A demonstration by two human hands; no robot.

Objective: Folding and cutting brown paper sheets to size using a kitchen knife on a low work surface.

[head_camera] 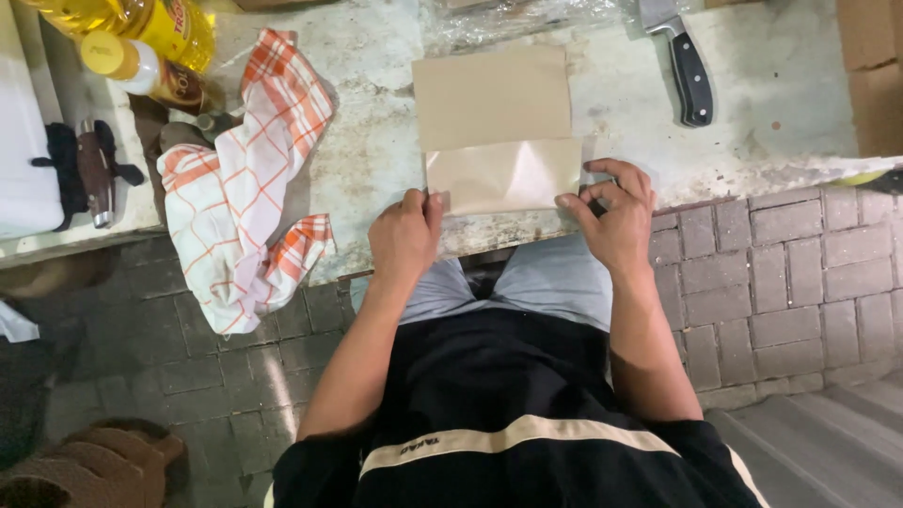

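Note:
A sheet of brown paper (491,99) lies on the worn worktop (376,141), and its near part has a shiny coated side (503,176) folded up. My left hand (406,235) pinches the lower left corner of the folded part at the table's edge. My right hand (616,212) pinches the lower right corner, with the fingers curled over the edge. Both hands hold the same sheet.
A black-handled knife (689,71) lies at the back right. An orange-checked white cloth (240,188) hangs over the table's left edge. Two bottles (141,38) with yellow caps lie at the back left, near a dark folded tool (92,169). Brick paving (781,273) is below.

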